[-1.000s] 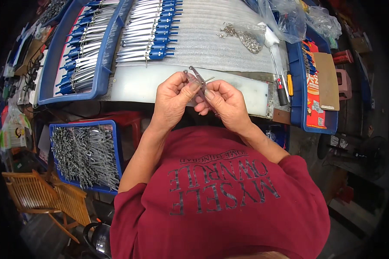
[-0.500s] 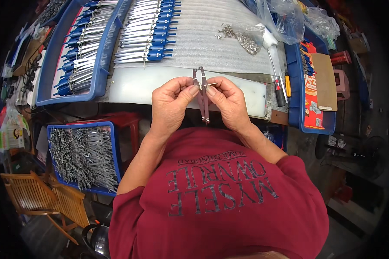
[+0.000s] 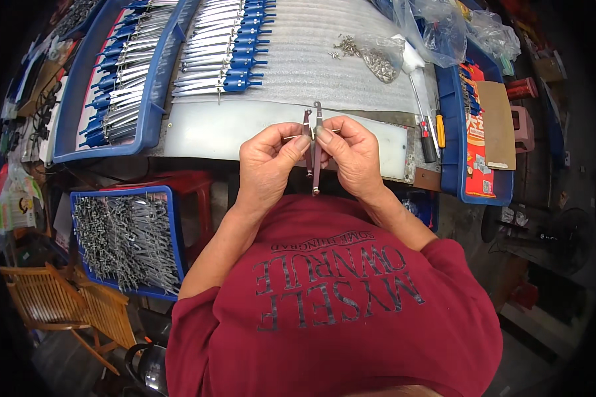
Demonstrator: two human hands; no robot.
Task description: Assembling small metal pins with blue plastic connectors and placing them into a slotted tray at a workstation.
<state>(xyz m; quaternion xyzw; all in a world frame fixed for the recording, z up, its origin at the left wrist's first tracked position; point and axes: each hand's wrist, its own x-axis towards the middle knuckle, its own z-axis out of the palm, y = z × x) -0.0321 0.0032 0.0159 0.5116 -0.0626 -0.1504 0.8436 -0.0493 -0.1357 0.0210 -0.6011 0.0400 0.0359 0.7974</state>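
Note:
My left hand (image 3: 271,159) and my right hand (image 3: 355,159) meet above the near edge of the work table. Each has thumb and fingers pinched on one of two slim dark brown handle pieces with silvery ends. The left handle piece (image 3: 308,165) and the right handle piece (image 3: 317,169) stand side by side, nearly upright in the picture, the right one reaching farther at both ends. Thin metal pins jut sideways near the fingertips of both hands. My fingers hide the middle of the pieces, so I cannot tell whether they are joined.
Blue-and-silver bladed parts (image 3: 225,63) lie in a row on foam sheeting (image 3: 311,46). Similar parts fill a blue tray (image 3: 153,109) at left; metal strips fill a lower blue crate (image 3: 173,231). Small rivets (image 3: 377,63), screwdrivers (image 3: 428,142) and another blue tray (image 3: 450,152) are at right.
Both hands have shifted slightly to the right with the handle pieces. The two pieces have turned and slid relative to each other, the right one now standing higher than the left.

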